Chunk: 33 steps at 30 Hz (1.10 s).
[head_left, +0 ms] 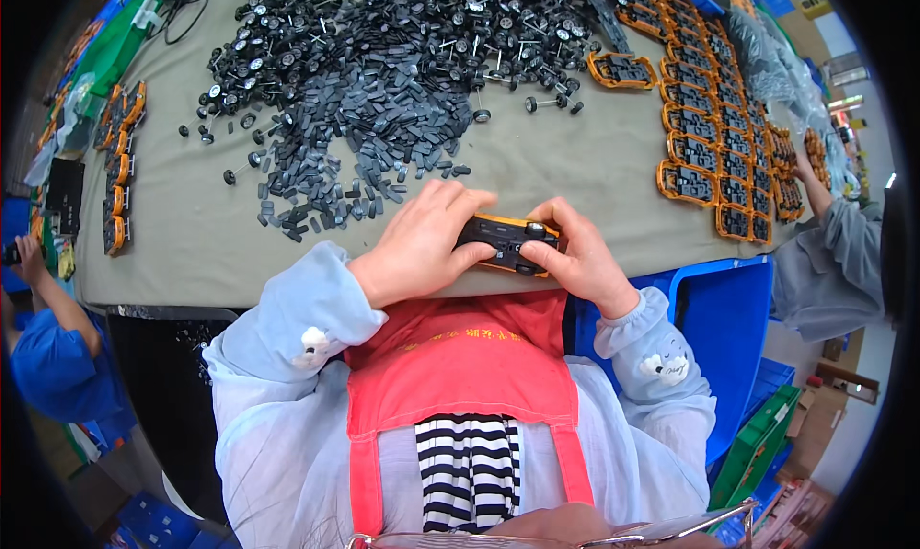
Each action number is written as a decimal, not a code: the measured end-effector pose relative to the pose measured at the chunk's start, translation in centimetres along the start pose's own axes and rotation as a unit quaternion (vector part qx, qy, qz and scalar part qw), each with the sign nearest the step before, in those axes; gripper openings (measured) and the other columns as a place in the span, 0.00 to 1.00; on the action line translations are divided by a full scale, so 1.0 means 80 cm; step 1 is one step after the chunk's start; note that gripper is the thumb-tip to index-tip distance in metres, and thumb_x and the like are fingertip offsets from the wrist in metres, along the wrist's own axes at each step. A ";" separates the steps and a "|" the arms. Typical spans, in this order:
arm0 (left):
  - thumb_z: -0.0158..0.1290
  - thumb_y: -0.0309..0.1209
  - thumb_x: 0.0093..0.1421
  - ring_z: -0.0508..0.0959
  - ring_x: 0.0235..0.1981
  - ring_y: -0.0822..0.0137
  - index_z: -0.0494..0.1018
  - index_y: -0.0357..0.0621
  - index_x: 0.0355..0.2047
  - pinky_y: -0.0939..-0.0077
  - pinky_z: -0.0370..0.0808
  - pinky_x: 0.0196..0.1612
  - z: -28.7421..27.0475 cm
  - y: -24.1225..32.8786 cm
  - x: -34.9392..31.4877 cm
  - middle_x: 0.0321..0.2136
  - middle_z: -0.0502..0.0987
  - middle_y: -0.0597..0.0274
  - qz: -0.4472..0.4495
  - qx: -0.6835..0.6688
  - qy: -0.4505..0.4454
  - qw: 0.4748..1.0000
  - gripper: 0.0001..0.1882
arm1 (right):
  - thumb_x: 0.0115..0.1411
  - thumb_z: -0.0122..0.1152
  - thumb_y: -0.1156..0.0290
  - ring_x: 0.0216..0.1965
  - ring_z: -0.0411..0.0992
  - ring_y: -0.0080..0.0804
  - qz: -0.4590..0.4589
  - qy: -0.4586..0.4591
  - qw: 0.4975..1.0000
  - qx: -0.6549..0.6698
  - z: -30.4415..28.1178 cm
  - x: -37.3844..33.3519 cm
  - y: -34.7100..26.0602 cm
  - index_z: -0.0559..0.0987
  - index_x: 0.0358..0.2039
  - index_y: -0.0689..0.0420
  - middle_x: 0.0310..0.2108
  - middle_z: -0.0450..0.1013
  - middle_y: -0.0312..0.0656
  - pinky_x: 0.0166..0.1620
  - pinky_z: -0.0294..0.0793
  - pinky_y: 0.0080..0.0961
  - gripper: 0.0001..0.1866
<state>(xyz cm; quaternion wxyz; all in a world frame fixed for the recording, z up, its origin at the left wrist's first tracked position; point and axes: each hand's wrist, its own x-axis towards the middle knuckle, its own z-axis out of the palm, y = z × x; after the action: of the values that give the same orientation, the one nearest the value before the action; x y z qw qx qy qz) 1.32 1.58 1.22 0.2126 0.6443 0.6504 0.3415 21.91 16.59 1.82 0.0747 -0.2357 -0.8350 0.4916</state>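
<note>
A toy car (506, 235) with orange sides is held upside down at the table's near edge, its black underside facing up and black wheels showing at its right end. My left hand (428, 238) grips its left end, thumb laid on the underside. Around the right end close the fingers of my right hand (582, 258), with the thumb pressed beside the wheels. Just beyond my left hand lies a spread of small dark grey plastic pieces (383, 132). Behind and among them are heaped black wheels on metal axles (287, 58).
Rows of orange car bodies (692, 151) lie upside down at the right; another single body (621, 71) sits beside them. Several orange cars (118, 199) line the left edge. A blue bin (724, 348) stands at my right. Other people (62, 357) work at both sides.
</note>
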 end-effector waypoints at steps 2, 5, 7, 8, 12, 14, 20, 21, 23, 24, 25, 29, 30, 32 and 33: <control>0.66 0.35 0.55 0.74 0.48 0.50 0.75 0.41 0.50 0.59 0.72 0.51 -0.001 0.008 0.011 0.44 0.75 0.51 -0.057 -0.007 -0.046 0.997 0.24 | 0.58 0.69 0.66 0.34 0.74 0.34 0.025 -0.017 0.999 0.034 -0.007 -0.001 0.004 0.74 0.44 0.61 0.34 0.74 0.44 0.40 0.74 0.30 0.19; 0.66 0.34 0.54 0.76 0.47 0.50 0.76 0.40 0.47 0.60 0.73 0.50 -0.003 0.004 0.019 0.42 0.75 0.51 -0.088 -0.037 -0.100 0.990 0.22 | 0.57 0.69 0.67 0.36 0.76 0.37 0.039 -0.052 0.993 0.096 -0.008 0.004 0.005 0.76 0.48 0.61 0.36 0.77 0.46 0.43 0.75 0.30 0.20; 0.66 0.33 0.53 0.77 0.44 0.50 0.76 0.40 0.45 0.61 0.74 0.49 -0.003 0.014 0.021 0.41 0.75 0.50 -0.102 -0.047 -0.105 0.988 0.20 | 0.56 0.69 0.69 0.39 0.78 0.39 -0.026 -0.061 0.997 0.029 -0.009 0.005 0.000 0.79 0.48 0.61 0.38 0.78 0.47 0.45 0.76 0.30 0.20; 0.66 0.33 0.53 0.77 0.44 0.50 0.76 0.40 0.45 0.62 0.73 0.48 -0.001 0.017 0.021 0.41 0.75 0.50 -0.099 -0.037 -0.110 0.988 0.20 | 0.56 0.69 0.69 0.39 0.78 0.39 -0.030 -0.061 0.997 0.030 -0.006 0.000 0.002 0.79 0.48 0.61 0.38 0.78 0.47 0.45 0.76 0.30 0.20; 0.66 0.32 0.56 0.78 0.43 0.57 0.72 0.39 0.52 0.67 0.76 0.45 0.000 0.003 0.024 0.42 0.75 0.53 -0.040 -0.054 -0.072 0.995 0.25 | 0.57 0.68 0.72 0.40 0.78 0.33 -0.027 0.048 0.993 0.108 0.011 -0.008 0.014 0.79 0.48 0.62 0.39 0.79 0.43 0.45 0.77 0.28 0.18; 0.66 0.33 0.56 0.78 0.44 0.60 0.70 0.38 0.54 0.67 0.77 0.44 -0.001 0.002 0.022 0.44 0.76 0.53 -0.117 -0.203 0.020 0.972 0.28 | 0.59 0.67 0.73 0.40 0.77 0.29 -0.014 0.079 0.982 0.172 0.020 -0.006 0.015 0.79 0.48 0.63 0.40 0.79 0.41 0.45 0.77 0.26 0.17; 0.61 0.33 0.63 0.79 0.44 0.69 0.67 0.40 0.60 0.71 0.80 0.41 0.031 0.019 0.001 0.46 0.78 0.58 -0.228 -0.499 0.061 0.834 0.27 | 0.63 0.64 0.72 0.42 0.75 0.24 0.009 0.149 0.936 0.318 0.055 0.010 -0.015 0.77 0.51 0.66 0.42 0.78 0.40 0.46 0.76 0.22 0.18; 0.59 0.32 0.64 0.79 0.46 0.69 0.67 0.39 0.60 0.69 0.80 0.44 0.037 0.012 -0.001 0.47 0.78 0.58 -0.226 -0.532 0.068 0.813 0.26 | 0.63 0.63 0.73 0.43 0.75 0.25 -0.006 0.133 0.950 0.283 0.059 0.007 -0.019 0.76 0.53 0.66 0.43 0.77 0.41 0.47 0.76 0.23 0.19; 0.59 0.33 0.65 0.80 0.47 0.67 0.69 0.39 0.58 0.65 0.80 0.48 0.025 0.013 -0.006 0.47 0.79 0.59 -0.204 -0.544 0.122 0.804 0.23 | 0.63 0.62 0.76 0.45 0.75 0.28 -0.030 0.093 0.949 0.301 0.050 0.002 -0.028 0.75 0.56 0.63 0.49 0.75 0.42 0.50 0.76 0.26 0.20; 0.59 0.33 0.65 0.80 0.48 0.66 0.70 0.39 0.58 0.65 0.80 0.49 -0.003 0.012 -0.018 0.48 0.79 0.59 -0.214 -0.544 0.129 0.801 0.23 | 0.63 0.59 0.78 0.49 0.74 0.30 -0.068 0.084 0.968 0.227 0.045 -0.001 -0.018 0.75 0.57 0.63 0.53 0.73 0.42 0.52 0.75 0.27 0.20; 0.59 0.33 0.65 0.80 0.49 0.65 0.70 0.39 0.58 0.64 0.79 0.51 -0.024 0.009 -0.031 0.49 0.79 0.58 -0.221 -0.546 0.137 0.796 0.23 | 0.63 0.57 0.79 0.52 0.72 0.31 -0.074 0.093 0.981 0.156 0.036 -0.004 -0.010 0.75 0.57 0.63 0.55 0.71 0.41 0.55 0.73 0.27 0.20; 0.54 0.40 0.69 0.84 0.46 0.58 0.70 0.40 0.56 0.59 0.82 0.47 -0.126 -0.043 -0.130 0.47 0.82 0.55 -0.201 -0.505 0.360 0.759 0.21 | 0.65 0.54 0.80 0.49 0.72 0.27 -0.079 0.111 0.982 0.133 0.009 0.006 0.039 0.77 0.49 0.63 0.49 0.73 0.39 0.54 0.71 0.24 0.13; 0.52 0.41 0.70 0.84 0.46 0.58 0.71 0.40 0.56 0.60 0.82 0.46 -0.149 -0.065 -0.163 0.47 0.82 0.55 -0.246 -0.467 0.441 0.726 0.21 | 0.65 0.55 0.80 0.47 0.72 0.26 -0.048 0.111 0.984 0.130 -0.001 0.006 0.047 0.78 0.47 0.63 0.46 0.74 0.37 0.52 0.71 0.23 0.11; 0.49 0.42 0.71 0.84 0.46 0.61 0.71 0.43 0.55 0.61 0.81 0.46 -0.190 -0.127 -0.240 0.47 0.82 0.57 -0.290 -0.407 0.537 0.680 0.19 | 0.65 0.55 0.80 0.44 0.72 0.25 -0.012 0.116 0.985 0.129 -0.002 0.003 0.057 0.78 0.45 0.64 0.43 0.75 0.36 0.50 0.71 0.22 0.09; 0.47 0.41 0.72 0.83 0.48 0.62 0.71 0.45 0.55 0.60 0.80 0.48 -0.217 -0.137 -0.267 0.46 0.83 0.59 -0.368 -0.347 0.574 0.644 0.18 | 0.65 0.56 0.80 0.43 0.72 0.25 -0.013 0.130 0.982 0.137 0.001 -0.001 0.057 0.79 0.42 0.64 0.40 0.75 0.36 0.49 0.71 0.22 0.07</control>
<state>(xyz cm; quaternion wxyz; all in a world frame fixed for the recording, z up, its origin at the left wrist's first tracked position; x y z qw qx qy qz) -17.01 -21.65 1.60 0.1123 -0.0942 0.6596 0.7372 23.36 18.31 -2.10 0.2203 -0.2740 -0.7460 0.5655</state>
